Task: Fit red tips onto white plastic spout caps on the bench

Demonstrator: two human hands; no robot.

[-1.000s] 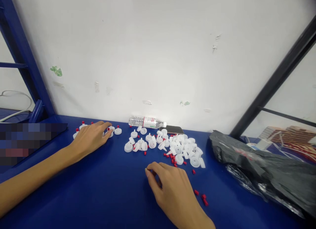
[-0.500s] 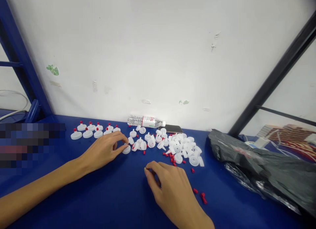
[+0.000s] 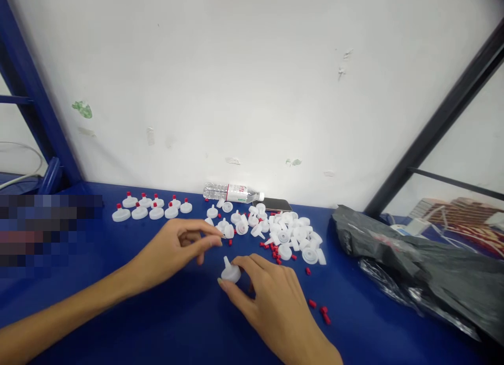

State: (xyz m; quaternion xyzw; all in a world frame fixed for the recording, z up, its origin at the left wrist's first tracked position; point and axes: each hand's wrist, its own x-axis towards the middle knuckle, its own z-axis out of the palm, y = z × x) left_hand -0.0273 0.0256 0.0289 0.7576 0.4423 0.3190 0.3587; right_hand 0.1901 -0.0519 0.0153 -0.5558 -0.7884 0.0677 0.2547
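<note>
Thumb and fingers of your right hand (image 3: 275, 299), low in the centre of the frame, grip a white spout top (image 3: 231, 273) by its broad base, its bare spout pointing up. Your left hand (image 3: 173, 247) hangs nearby to the left, thumb and forefinger tips close together; I cannot tell whether anything sits between them. Nine red-capped tops (image 3: 156, 212) stand upright toward the left of the frame on the blue desk (image 3: 185, 312), so the step in hand seems to be readying this one for its cap. Next would likely call for a loose red cap (image 3: 326, 319), from the lower right or beside the white heap (image 3: 301, 231), seated squarely while your right hand steadies the base.
</note>
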